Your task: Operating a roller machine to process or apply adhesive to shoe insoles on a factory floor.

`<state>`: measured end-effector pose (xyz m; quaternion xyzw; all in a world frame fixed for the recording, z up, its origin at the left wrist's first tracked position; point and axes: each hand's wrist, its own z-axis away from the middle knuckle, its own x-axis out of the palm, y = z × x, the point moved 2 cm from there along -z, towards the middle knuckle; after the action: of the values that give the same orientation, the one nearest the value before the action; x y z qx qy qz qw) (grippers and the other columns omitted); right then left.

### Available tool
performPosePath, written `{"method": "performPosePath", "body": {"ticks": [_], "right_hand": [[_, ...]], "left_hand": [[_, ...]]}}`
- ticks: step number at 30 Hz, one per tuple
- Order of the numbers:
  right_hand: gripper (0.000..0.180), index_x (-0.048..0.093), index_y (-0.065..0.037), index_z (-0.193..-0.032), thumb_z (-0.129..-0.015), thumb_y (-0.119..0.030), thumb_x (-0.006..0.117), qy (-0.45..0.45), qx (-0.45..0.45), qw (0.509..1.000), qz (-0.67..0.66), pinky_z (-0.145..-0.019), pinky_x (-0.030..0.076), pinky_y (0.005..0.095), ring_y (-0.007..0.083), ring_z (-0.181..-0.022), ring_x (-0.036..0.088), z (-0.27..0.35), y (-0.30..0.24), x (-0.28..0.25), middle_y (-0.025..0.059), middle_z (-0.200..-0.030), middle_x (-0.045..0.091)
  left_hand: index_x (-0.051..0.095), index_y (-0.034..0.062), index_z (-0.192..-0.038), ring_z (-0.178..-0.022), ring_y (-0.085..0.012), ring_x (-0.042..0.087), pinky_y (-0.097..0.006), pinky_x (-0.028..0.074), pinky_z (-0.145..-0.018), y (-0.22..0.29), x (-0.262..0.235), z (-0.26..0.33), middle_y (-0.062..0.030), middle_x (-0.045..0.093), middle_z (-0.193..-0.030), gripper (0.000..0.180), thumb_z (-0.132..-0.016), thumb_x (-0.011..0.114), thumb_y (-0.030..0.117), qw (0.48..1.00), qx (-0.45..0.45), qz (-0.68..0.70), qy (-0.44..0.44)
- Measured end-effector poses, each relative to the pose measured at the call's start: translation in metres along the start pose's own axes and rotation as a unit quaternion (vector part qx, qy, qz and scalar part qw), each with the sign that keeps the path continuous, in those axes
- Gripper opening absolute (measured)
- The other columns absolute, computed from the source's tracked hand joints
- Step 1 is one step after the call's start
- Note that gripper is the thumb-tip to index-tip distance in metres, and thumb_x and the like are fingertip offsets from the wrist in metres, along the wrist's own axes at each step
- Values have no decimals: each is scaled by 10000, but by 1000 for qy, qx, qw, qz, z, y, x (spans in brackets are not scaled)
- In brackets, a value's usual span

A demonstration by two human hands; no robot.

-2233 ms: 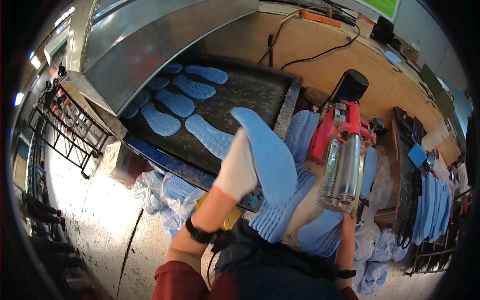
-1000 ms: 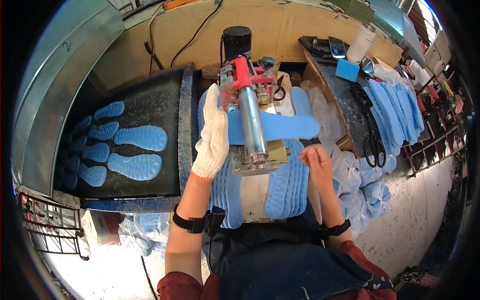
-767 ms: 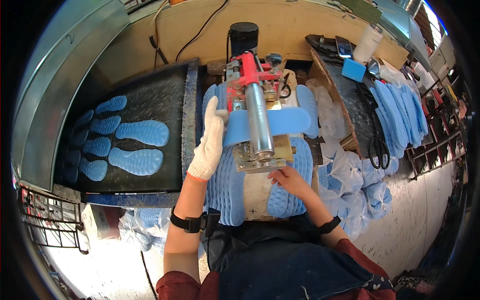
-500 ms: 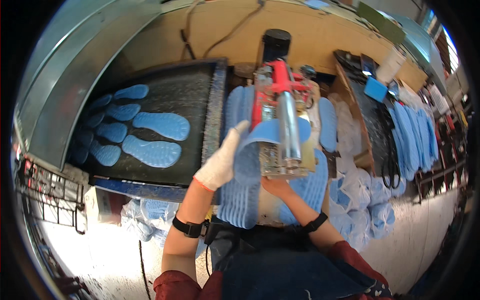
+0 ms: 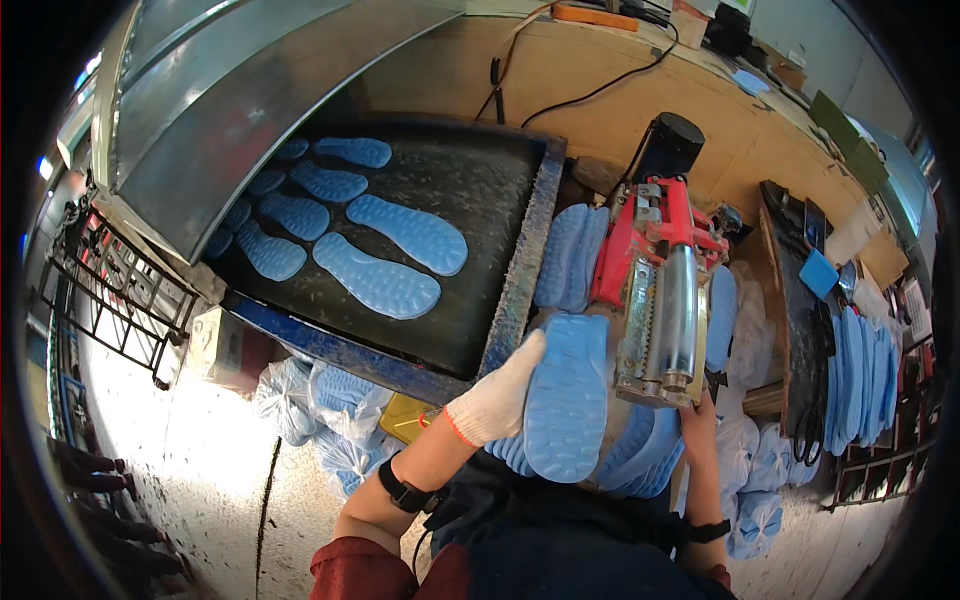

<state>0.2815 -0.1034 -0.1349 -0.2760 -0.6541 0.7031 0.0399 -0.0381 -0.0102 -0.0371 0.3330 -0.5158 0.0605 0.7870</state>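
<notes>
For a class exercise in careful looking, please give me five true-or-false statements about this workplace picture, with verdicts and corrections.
1. The left hand wears a whitish glove. True.
2. The insole in that hand is red. False: it is blue.
3. The right hand is gloved too. False: it is bare.
4. Several flat insoles lie on the dark tray. True.
5. The dark tray is to the right of the roller machine. False: it is to the left.

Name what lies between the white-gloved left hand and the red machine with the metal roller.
In the head view, an elongated, bumpy blue insole, held by the left hand, is there.
</notes>
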Motion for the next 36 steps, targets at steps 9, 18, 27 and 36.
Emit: {"method": "performPosePath", "body": {"ticks": [9, 18, 27, 36], "right_hand": [[592, 545, -19, -1279, -762, -198, 772, -25, -179, 868, 463, -980, 406, 534, 453, -1161, 481, 35, -6, 29, 247, -1289, 510], [630, 539, -25, -1289, -727, -132, 803, -5, -189, 870, 456, -970, 427, 516, 461, -1159, 482, 31, -3, 31, 236, -1302, 515], [396, 520, 2, -1279, -913, -72, 652, -36, 111, 991, -66, -902, 467, 325, 158, -1066, 566, 17, -2, -1, 95, -1161, 620], [373, 507, -5, -1346, -998, -134, 541, 101, -43, 986, -125, -942, 433, 290, 137, -1052, 554, 0, -52, -44, 65, -1194, 601]], "left_hand": [[522, 22, -1337, -1150, -254, 600, -400, 486, -1012, 139, -60, -52, -118, 612, -1251, 589, -1015, 443, 509, 912, 339, 75, 220], [251, 53, -1524, -1269, -325, 543, -350, 436, -1066, 268, -163, -113, -236, 523, -1390, 852, -799, 692, 126, 626, 277, -496, 534], [572, 18, -1306, -1201, -226, 541, -336, 429, -984, 276, -147, -76, -130, 584, -1308, 525, -981, 483, 421, 749, 392, -278, 456], [330, -18, -1482, -1371, -314, 425, -451, 334, -1138, 89, -2, 1, -210, 413, -1481, 547, -1047, 451, 291, 821, 409, -339, 209]]}}
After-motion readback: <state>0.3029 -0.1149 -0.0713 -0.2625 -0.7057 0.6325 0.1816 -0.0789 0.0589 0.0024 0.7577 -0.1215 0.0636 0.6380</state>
